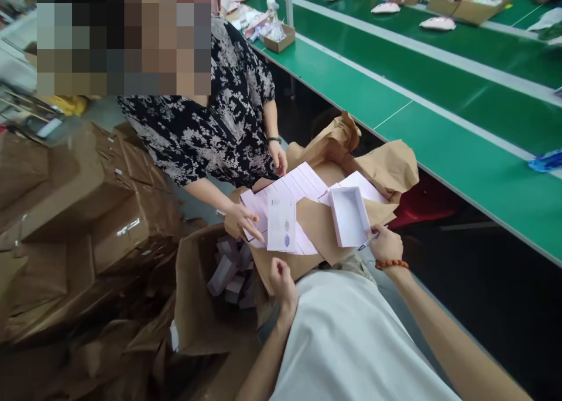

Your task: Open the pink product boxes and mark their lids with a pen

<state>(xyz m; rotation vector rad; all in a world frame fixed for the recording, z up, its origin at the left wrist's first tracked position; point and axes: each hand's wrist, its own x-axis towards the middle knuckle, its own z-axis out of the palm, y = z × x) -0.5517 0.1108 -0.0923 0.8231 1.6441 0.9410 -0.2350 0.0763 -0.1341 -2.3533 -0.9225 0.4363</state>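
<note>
My right hand (387,244) is closed around a slim pen (367,241), right at the lower corner of an open white box (350,216) whose hollow inside faces up. My left hand (283,284) is curled into a loose fist in front of my shirt, with nothing visible in it. Just beyond it, a white printed box (281,220) lies on rows of pale pink boxes (298,184). These sit on brown wrapping paper (325,228), which is torn open and crumpled at the far side.
Facing me, a person in a floral top (237,85) has one hand (246,218) by the pink boxes. A large carton (197,295) with small boxes inside stands at lower left. Stacked brown cartons (109,202) fill the left. A green conveyor table (395,79) runs along the right.
</note>
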